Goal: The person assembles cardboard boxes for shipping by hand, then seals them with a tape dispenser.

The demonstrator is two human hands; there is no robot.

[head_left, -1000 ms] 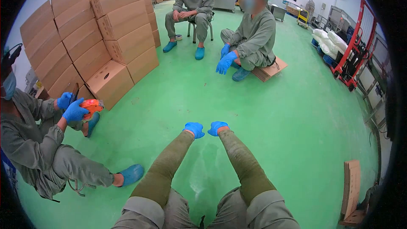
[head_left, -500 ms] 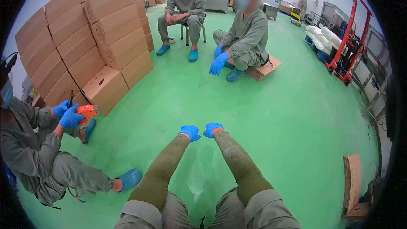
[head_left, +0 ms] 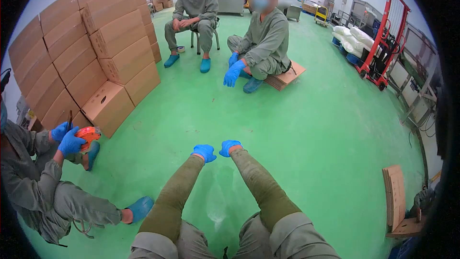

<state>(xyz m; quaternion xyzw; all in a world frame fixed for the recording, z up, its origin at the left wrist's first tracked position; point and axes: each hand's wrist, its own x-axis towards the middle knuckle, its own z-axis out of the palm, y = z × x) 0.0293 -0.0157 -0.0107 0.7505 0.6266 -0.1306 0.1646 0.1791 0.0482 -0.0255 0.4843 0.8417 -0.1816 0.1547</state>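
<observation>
My left hand [head_left: 204, 153] and my right hand [head_left: 230, 147], both in blue gloves, are held out in front of my knees above the green floor [head_left: 287, 163]. Each is curled into a fist, and no object shows in either one. A small gap separates the two fists. Long olive sleeves [head_left: 179, 196] cover both forearms. Nothing is being touched by my hands.
At the left a co-worker's gloved hands hold an orange tape dispenser [head_left: 88, 136]. Stacked cartons [head_left: 120, 33] rise behind. Two people sit ahead, one on flat cardboard [head_left: 287, 77]. A red lift [head_left: 383, 38] and cardboard sheets [head_left: 394, 196] stand at the right.
My view has turned slightly to the right, so the surroundings sit farther left. Both fists keep their closed shape and nearly the same spacing.
</observation>
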